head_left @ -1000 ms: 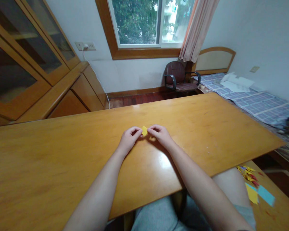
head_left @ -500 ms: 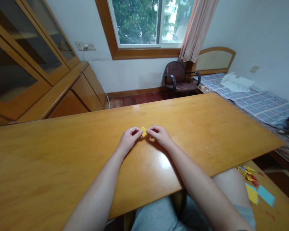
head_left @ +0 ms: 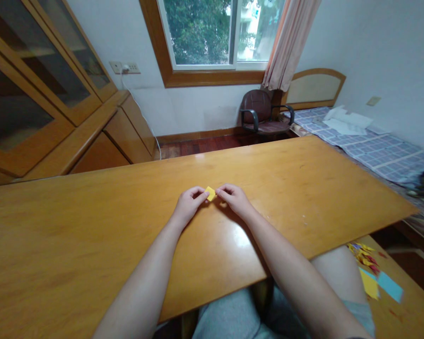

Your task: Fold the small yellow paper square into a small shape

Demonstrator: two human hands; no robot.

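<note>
Between my hands, a little above or on the tabletop, is a small yellow piece of folded paper [head_left: 210, 193], turned corner-up like a diamond. My left hand [head_left: 191, 203] pinches its left side between thumb and forefinger. On the other side, the closed thumb and fingertips of my right hand [head_left: 233, 197] meet the paper's right corner. The finer folds are too small to make out. Both forearms reach in over the near edge of the wooden table [head_left: 92, 221].
At lower right, a bench [head_left: 410, 315] beside my leg bears yellow paper [head_left: 370, 285], light blue paper [head_left: 390, 286] and a pile of small folded yellow and red pieces [head_left: 364, 256]. Beyond the table stand a brown armchair [head_left: 259, 110], a bed [head_left: 388, 150] and a glass-door cabinet [head_left: 92, 101].
The yellow paper has turned slightly and shows more of its face. My right fingertips have shifted a touch to the right; my left hand has hardly moved.
</note>
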